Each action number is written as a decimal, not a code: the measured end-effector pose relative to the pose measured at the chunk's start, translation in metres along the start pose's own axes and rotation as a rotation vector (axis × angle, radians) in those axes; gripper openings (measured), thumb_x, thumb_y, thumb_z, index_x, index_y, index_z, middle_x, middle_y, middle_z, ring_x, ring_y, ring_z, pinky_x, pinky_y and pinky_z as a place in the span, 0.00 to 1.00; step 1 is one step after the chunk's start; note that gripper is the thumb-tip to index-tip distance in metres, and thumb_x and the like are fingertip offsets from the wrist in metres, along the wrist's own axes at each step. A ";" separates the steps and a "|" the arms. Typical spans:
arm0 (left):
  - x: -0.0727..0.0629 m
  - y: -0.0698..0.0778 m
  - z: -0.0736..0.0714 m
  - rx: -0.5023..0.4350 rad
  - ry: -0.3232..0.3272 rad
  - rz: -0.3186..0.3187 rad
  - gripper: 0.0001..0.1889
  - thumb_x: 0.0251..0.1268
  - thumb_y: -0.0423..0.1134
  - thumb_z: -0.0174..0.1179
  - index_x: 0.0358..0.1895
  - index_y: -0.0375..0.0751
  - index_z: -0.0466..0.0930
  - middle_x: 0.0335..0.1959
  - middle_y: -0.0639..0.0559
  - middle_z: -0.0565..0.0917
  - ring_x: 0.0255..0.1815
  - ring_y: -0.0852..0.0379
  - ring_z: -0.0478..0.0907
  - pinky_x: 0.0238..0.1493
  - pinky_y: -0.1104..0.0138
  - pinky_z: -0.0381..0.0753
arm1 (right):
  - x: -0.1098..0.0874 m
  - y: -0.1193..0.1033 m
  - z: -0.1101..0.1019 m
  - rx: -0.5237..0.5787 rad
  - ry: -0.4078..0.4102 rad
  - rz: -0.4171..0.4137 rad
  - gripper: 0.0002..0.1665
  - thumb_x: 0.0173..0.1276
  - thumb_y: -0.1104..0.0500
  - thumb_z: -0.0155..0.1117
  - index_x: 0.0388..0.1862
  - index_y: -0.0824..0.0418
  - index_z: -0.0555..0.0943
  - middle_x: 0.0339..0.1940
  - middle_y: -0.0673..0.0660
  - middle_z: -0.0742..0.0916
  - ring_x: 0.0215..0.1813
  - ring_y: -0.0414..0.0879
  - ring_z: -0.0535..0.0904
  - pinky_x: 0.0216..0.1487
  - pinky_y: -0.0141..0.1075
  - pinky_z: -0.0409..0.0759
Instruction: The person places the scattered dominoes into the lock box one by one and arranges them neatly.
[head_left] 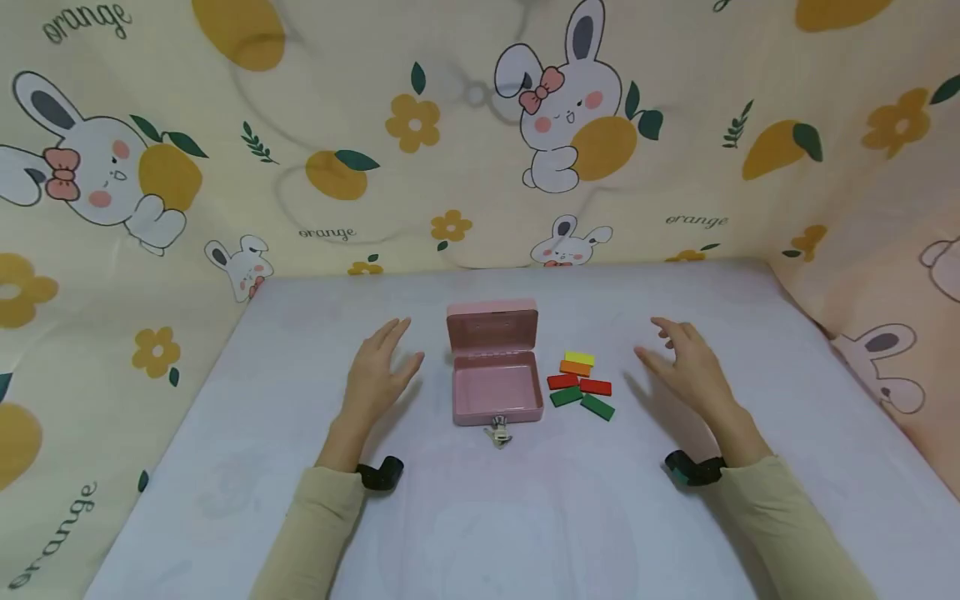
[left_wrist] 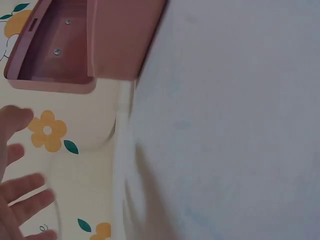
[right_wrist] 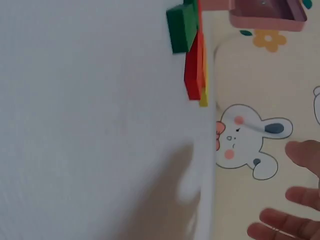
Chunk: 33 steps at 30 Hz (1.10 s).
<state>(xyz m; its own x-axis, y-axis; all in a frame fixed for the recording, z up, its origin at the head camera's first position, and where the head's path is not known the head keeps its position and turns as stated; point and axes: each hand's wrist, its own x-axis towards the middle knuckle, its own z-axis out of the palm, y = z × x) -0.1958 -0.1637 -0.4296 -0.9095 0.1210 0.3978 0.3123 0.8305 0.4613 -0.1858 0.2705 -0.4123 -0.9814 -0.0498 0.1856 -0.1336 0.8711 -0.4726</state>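
Note:
A pink metal box (head_left: 497,388) stands on the white table with its lid (head_left: 492,330) raised, and its inside holds nothing. Keys (head_left: 498,433) hang at the latch on its front. Just right of the box lie several small flat blocks: a yellow block (head_left: 579,358), an orange block (head_left: 575,367), two red blocks (head_left: 596,387) and two green blocks (head_left: 597,407). Left of the box, my left hand (head_left: 375,375) hovers with fingers spread, holding nothing. My right hand (head_left: 690,367) hovers right of the blocks, fingers loosely extended and nothing in them.
A patterned cloth (head_left: 450,125) with rabbits and oranges rises behind the table (head_left: 480,517) and along both sides. Black wrist cameras sit on the left wrist (head_left: 381,473) and right wrist (head_left: 693,468).

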 end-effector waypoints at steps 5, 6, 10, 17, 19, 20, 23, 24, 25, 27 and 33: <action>-0.002 0.006 0.006 -0.207 -0.102 -0.006 0.27 0.64 0.41 0.63 0.67 0.43 0.70 0.66 0.40 0.75 0.69 0.42 0.70 0.72 0.48 0.69 | -0.004 0.000 0.003 0.053 -0.038 -0.046 0.33 0.69 0.52 0.62 0.66 0.68 0.67 0.49 0.69 0.78 0.48 0.61 0.75 0.39 0.42 0.78; -0.002 0.008 0.007 -0.249 -0.114 -0.007 0.26 0.64 0.40 0.63 0.66 0.42 0.71 0.65 0.40 0.75 0.68 0.42 0.71 0.72 0.48 0.69 | -0.004 0.000 0.004 0.063 -0.045 -0.060 0.32 0.68 0.54 0.63 0.66 0.68 0.68 0.48 0.68 0.79 0.48 0.60 0.75 0.38 0.38 0.77; -0.004 0.011 0.013 -0.396 -0.169 -0.037 0.24 0.65 0.38 0.62 0.64 0.40 0.73 0.64 0.39 0.76 0.67 0.40 0.72 0.71 0.46 0.69 | -0.004 -0.001 0.008 0.100 -0.092 -0.120 0.28 0.66 0.60 0.64 0.62 0.68 0.71 0.43 0.66 0.81 0.43 0.56 0.76 0.34 0.27 0.74; -0.004 0.014 0.019 -0.524 -0.320 -0.066 0.25 0.64 0.38 0.62 0.65 0.41 0.71 0.67 0.41 0.73 0.70 0.40 0.69 0.73 0.43 0.65 | 0.000 -0.008 0.019 0.228 -0.274 -0.193 0.22 0.63 0.67 0.63 0.57 0.66 0.75 0.37 0.62 0.81 0.38 0.47 0.72 0.31 0.24 0.71; -0.004 0.014 0.021 -0.526 -0.364 -0.049 0.27 0.64 0.37 0.63 0.67 0.41 0.69 0.69 0.40 0.72 0.71 0.39 0.67 0.74 0.43 0.64 | 0.001 -0.008 0.021 0.263 -0.344 -0.207 0.22 0.63 0.66 0.63 0.57 0.66 0.76 0.37 0.60 0.80 0.37 0.45 0.71 0.32 0.25 0.71; -0.004 0.014 0.022 -0.527 -0.388 -0.040 0.29 0.63 0.36 0.63 0.68 0.40 0.68 0.70 0.40 0.71 0.72 0.39 0.66 0.74 0.43 0.64 | 0.000 -0.008 0.022 0.279 -0.378 -0.213 0.22 0.63 0.66 0.63 0.57 0.66 0.76 0.36 0.59 0.79 0.37 0.45 0.70 0.32 0.25 0.70; -0.006 0.014 0.026 -0.524 -0.441 -0.011 0.32 0.62 0.35 0.64 0.70 0.37 0.65 0.72 0.38 0.67 0.74 0.38 0.63 0.74 0.44 0.63 | 0.000 -0.007 0.024 0.326 -0.480 -0.236 0.23 0.62 0.67 0.64 0.57 0.66 0.75 0.33 0.58 0.76 0.37 0.44 0.68 0.32 0.26 0.69; -0.007 0.014 0.026 -0.525 -0.459 -0.011 0.33 0.61 0.36 0.64 0.70 0.37 0.64 0.73 0.38 0.65 0.75 0.38 0.61 0.75 0.44 0.62 | -0.001 -0.006 0.025 0.337 -0.512 -0.241 0.24 0.62 0.67 0.64 0.58 0.65 0.75 0.33 0.57 0.75 0.37 0.44 0.68 0.32 0.26 0.69; -0.007 0.014 0.027 -0.532 -0.476 -0.014 0.34 0.61 0.36 0.65 0.71 0.38 0.63 0.74 0.38 0.64 0.75 0.38 0.60 0.75 0.45 0.61 | -0.002 -0.006 0.025 0.346 -0.540 -0.242 0.25 0.61 0.67 0.65 0.59 0.65 0.75 0.33 0.57 0.75 0.38 0.44 0.67 0.32 0.26 0.68; -0.009 0.015 0.028 -0.547 -0.508 -0.029 0.36 0.61 0.37 0.65 0.72 0.39 0.61 0.76 0.39 0.61 0.77 0.38 0.57 0.77 0.46 0.58 | -0.003 -0.005 0.025 0.362 -0.578 -0.263 0.26 0.60 0.67 0.65 0.59 0.65 0.75 0.34 0.57 0.74 0.38 0.44 0.67 0.32 0.27 0.68; -0.012 0.016 0.030 -0.590 -0.552 -0.061 0.39 0.61 0.38 0.65 0.74 0.41 0.57 0.77 0.42 0.57 0.78 0.41 0.55 0.79 0.48 0.54 | -0.009 -0.006 0.024 0.343 -0.602 -0.313 0.28 0.59 0.66 0.66 0.60 0.63 0.75 0.36 0.57 0.73 0.38 0.44 0.66 0.32 0.27 0.66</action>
<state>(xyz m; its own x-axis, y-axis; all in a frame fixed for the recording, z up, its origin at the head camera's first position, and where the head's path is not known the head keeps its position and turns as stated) -0.1881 -0.1354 -0.4503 -0.8860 0.4633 -0.0193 0.2108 0.4393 0.8733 -0.1800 0.2538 -0.4318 -0.7836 -0.6130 -0.1005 -0.3569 0.5767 -0.7349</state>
